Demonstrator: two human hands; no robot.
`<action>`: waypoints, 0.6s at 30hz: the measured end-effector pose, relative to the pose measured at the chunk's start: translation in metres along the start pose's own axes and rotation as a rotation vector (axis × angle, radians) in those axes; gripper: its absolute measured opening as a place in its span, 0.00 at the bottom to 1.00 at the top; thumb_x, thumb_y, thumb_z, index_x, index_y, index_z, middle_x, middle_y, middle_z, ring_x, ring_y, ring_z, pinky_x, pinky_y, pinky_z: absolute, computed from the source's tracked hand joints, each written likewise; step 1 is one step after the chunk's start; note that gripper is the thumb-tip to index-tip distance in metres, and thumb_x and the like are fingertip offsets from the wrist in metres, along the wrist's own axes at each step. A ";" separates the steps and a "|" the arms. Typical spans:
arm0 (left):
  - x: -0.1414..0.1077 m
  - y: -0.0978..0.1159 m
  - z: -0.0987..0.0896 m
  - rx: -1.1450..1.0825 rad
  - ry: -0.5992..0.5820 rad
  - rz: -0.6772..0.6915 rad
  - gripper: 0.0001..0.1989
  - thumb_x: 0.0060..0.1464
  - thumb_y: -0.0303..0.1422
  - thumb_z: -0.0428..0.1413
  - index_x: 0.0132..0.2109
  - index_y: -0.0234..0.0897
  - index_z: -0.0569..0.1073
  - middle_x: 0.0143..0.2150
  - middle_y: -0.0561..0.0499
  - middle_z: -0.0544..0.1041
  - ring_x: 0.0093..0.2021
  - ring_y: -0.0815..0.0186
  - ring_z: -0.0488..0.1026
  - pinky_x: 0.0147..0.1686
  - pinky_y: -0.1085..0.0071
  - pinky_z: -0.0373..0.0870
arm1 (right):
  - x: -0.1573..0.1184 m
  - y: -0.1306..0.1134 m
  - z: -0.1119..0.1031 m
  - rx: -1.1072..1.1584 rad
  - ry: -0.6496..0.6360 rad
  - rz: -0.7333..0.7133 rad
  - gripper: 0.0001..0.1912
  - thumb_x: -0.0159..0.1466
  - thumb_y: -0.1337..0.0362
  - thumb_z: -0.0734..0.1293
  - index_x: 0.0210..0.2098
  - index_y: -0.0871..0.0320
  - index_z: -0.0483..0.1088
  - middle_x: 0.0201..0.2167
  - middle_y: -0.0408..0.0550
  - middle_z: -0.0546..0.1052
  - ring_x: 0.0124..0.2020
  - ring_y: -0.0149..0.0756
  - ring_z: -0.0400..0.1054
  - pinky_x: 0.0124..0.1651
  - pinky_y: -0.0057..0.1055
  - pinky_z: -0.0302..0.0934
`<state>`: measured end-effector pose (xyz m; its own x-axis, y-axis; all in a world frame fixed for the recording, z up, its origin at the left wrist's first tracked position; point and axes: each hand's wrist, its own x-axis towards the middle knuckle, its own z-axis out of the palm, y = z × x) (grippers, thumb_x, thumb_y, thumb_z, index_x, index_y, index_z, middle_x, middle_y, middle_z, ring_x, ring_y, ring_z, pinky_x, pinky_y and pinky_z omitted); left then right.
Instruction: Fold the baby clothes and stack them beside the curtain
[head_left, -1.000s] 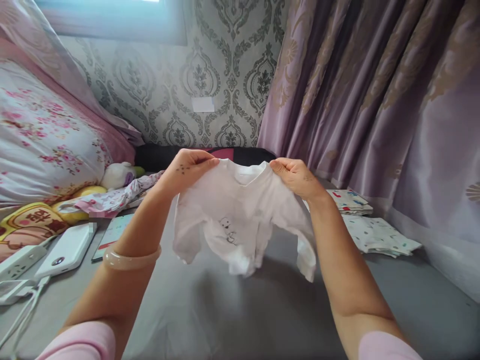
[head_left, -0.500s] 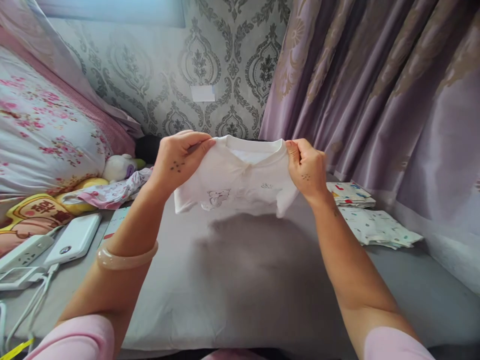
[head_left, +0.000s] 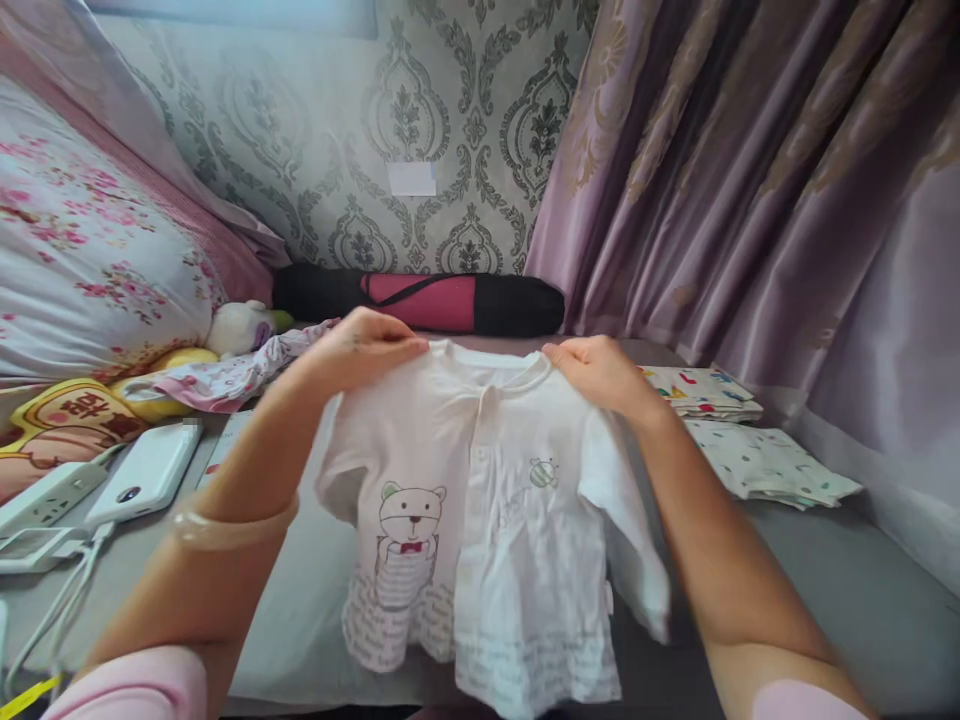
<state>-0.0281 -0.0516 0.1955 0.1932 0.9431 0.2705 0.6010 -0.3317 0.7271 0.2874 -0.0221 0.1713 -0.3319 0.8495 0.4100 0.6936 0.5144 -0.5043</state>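
A small white long-sleeved shirt (head_left: 495,480) is stretched out between my hands, its front facing me, with a printed bear on the left side and a small bee-like print on the right. My left hand (head_left: 371,345) pinches the shoulder just left of the collar. On the other side of the neckline, my right hand (head_left: 600,370) grips the right shoulder. The body and sleeves hang down over the grey sheet (head_left: 292,610), and the hem reaches near the bottom edge of the view.
Folded patterned cloths (head_left: 772,465) lie at the right. At the left are a white power bank (head_left: 146,475), a power strip (head_left: 49,497), cables, a yellow cushion (head_left: 75,420) and a plush toy (head_left: 238,328). A black-and-red roll (head_left: 427,303) lies along the wall.
Both hands have moved down. The shirt, earlier foreshortened and lifted, now hangs spread out with its whole front showing, and the roll behind it has come into view.
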 end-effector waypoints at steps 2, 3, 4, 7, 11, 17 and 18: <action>0.015 -0.044 0.030 0.019 -0.105 -0.080 0.20 0.48 0.49 0.57 0.26 0.33 0.76 0.18 0.55 0.65 0.18 0.74 0.56 0.15 0.77 0.48 | 0.005 0.033 0.037 -0.072 -0.105 0.086 0.27 0.68 0.49 0.58 0.19 0.59 0.67 0.16 0.39 0.62 0.22 0.29 0.56 0.26 0.28 0.45; 0.020 -0.065 0.046 0.024 -0.133 -0.121 0.21 0.47 0.49 0.55 0.26 0.33 0.75 0.17 0.55 0.63 0.18 0.74 0.56 0.16 0.77 0.48 | 0.006 0.047 0.056 -0.113 -0.142 0.127 0.26 0.68 0.51 0.58 0.20 0.59 0.67 0.18 0.40 0.64 0.23 0.30 0.58 0.27 0.28 0.46; 0.023 -0.084 0.063 0.022 -0.149 -0.149 0.22 0.47 0.49 0.54 0.28 0.32 0.76 0.17 0.55 0.63 0.19 0.73 0.57 0.17 0.77 0.49 | 0.005 0.060 0.073 -0.157 -0.183 0.169 0.24 0.69 0.53 0.58 0.22 0.59 0.68 0.20 0.42 0.68 0.26 0.32 0.61 0.28 0.27 0.47; 0.027 -0.124 0.102 0.065 -0.155 -0.185 0.21 0.45 0.48 0.53 0.27 0.32 0.75 0.19 0.54 0.65 0.23 0.70 0.61 0.22 0.76 0.54 | -0.003 0.084 0.112 -0.271 -0.277 0.288 0.20 0.70 0.55 0.56 0.31 0.58 0.73 0.32 0.49 0.77 0.34 0.36 0.67 0.32 0.28 0.50; 0.029 -0.143 0.122 0.159 -0.181 -0.222 0.19 0.45 0.47 0.50 0.25 0.35 0.71 0.20 0.54 0.65 0.25 0.69 0.62 0.25 0.74 0.56 | -0.006 0.097 0.132 -0.241 -0.342 0.332 0.21 0.70 0.55 0.55 0.35 0.57 0.74 0.37 0.51 0.78 0.37 0.37 0.68 0.35 0.27 0.52; 0.039 -0.143 0.126 0.206 -0.196 -0.249 0.22 0.51 0.48 0.46 0.19 0.38 0.62 0.16 0.55 0.57 0.21 0.70 0.56 0.23 0.72 0.52 | 0.002 0.104 0.130 -0.163 -0.406 0.303 0.23 0.70 0.56 0.54 0.30 0.59 0.74 0.30 0.45 0.77 0.31 0.33 0.66 0.32 0.26 0.51; 0.041 -0.142 0.128 0.207 -0.203 -0.246 0.22 0.50 0.49 0.46 0.19 0.37 0.63 0.16 0.55 0.58 0.21 0.70 0.56 0.23 0.72 0.52 | 0.003 0.104 0.130 -0.161 -0.418 0.304 0.23 0.70 0.54 0.54 0.30 0.59 0.74 0.28 0.45 0.76 0.30 0.33 0.66 0.31 0.26 0.51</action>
<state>-0.0064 0.0365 0.0224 0.1609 0.9861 -0.0420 0.7886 -0.1028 0.6063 0.2757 0.0489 0.0212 -0.3047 0.9482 -0.0901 0.8761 0.2418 -0.4171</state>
